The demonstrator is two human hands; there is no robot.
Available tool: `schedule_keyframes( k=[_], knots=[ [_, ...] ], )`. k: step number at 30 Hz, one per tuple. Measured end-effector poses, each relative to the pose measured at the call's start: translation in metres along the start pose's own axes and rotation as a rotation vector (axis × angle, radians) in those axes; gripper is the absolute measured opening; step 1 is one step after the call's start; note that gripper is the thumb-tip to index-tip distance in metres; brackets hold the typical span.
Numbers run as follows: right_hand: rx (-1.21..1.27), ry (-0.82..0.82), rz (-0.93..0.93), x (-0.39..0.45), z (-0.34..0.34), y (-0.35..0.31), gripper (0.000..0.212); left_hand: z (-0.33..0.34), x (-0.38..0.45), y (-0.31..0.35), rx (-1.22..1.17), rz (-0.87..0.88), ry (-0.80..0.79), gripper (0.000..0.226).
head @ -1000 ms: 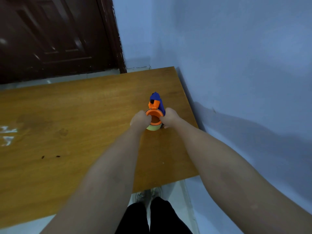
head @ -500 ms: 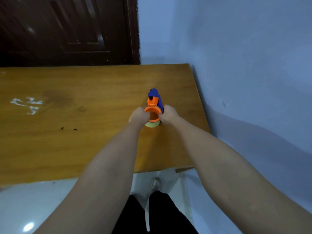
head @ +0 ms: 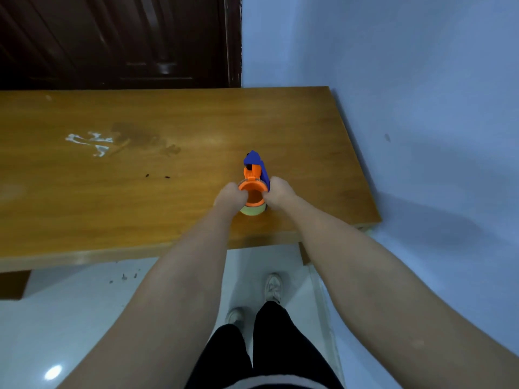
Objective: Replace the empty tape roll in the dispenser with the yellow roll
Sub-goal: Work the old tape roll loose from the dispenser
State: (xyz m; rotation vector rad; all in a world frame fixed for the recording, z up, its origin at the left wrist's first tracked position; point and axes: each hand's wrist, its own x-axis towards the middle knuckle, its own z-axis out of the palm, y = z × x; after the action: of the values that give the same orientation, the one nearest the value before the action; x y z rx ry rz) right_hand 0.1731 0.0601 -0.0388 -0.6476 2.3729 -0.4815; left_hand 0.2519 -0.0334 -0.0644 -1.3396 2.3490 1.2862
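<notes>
Nothing moved on the table point(head: 168, 220) since before; both hands stay clamped. Dispenser point(head: 254, 175), orange hub up, sits over yellow roll point(head: 252, 210) near the table's right front corner. Left hand point(head: 230, 196) grips hub's left, right hand point(head: 279, 192) grips its right. Wide bare wood lies to the left; wall point(head: 421, 108) close right.

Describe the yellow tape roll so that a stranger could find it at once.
Look at the wooden table, near its right end by the blue wall. Between the left hand and right hand, the yellow roll shows pale beneath the orange-and-blue dispenser.
</notes>
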Motion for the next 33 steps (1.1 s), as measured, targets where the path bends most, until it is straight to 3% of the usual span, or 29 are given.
schedule_keyframes(
  k=[3,8,33],
  knots=[
    [-0.018,0.002,-0.002,-0.016,0.016,-0.005,0.004,-0.004,-0.014,-0.020,-0.004,-0.002,-0.008,0.016],
    [-0.040,0.014,-0.010,-0.035,0.032,-0.010,0.023,-0.010,-0.032,-0.041,0.009,-0.011,-0.001,0.026],
    [-0.044,-0.005,-0.002,-0.021,0.037,0.010,0.027,0.009,-0.025,-0.040,-0.010,-0.074,-0.030,0.035]
  ],
)
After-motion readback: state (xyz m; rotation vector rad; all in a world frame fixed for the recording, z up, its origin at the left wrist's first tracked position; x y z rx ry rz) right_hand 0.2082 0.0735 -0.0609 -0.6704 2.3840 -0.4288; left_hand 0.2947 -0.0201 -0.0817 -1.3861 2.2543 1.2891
